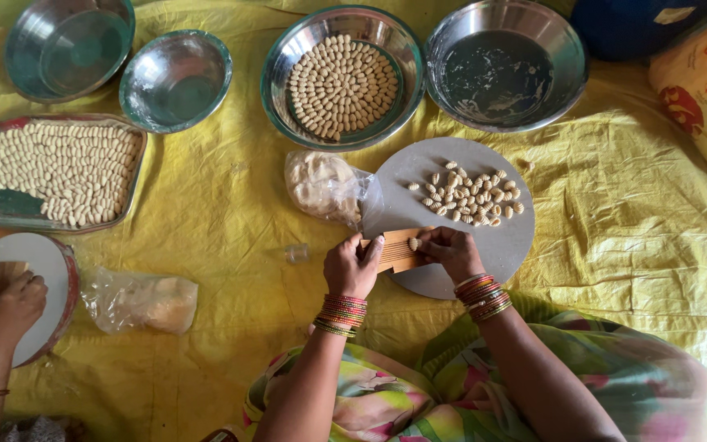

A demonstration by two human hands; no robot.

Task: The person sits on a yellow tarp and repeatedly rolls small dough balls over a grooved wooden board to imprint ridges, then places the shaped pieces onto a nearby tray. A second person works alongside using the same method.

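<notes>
While the left hand (352,263) is gripping the ridged wooden board (394,250) on the round grey slab (484,245), the right hand (448,245) is pressing a dough piece (413,243) with closed fingers, probably mid-shaping, needing a steady roll next.

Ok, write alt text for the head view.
Two hands, left hand and right hand, hold a small ridged wooden board over a round grey board bearing shaped dough pieces. Filled steel bowl and tray sit on yellow sheet.
</notes>
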